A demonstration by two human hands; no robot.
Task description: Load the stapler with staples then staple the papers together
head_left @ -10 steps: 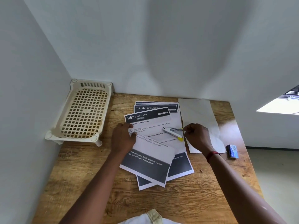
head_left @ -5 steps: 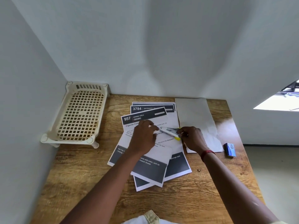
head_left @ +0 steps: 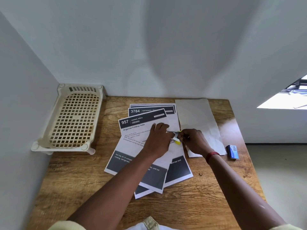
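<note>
Both hands at work over the fanned papers [head_left: 146,135] near the middle of the bench [head_left: 207,196]: left hand [head_left: 158,140] closed on one end of the small white-and-yellow stapler [head_left: 176,138], right hand [head_left: 193,140] pinching the other end, apparently prising it open. Best done by steadying the base with the left, lifting the top fully clear, then fetching staples from the little blue box [head_left: 233,151] at the right edge before sliding a strip in flat. Worth squaring the sheets afterwards. Wood-grain top, a blank sheet [head_left: 197,120] toward the far right corner, a cream lattice tray [head_left: 73,118] in the far left corner. Plain white walls on two sides.
</note>
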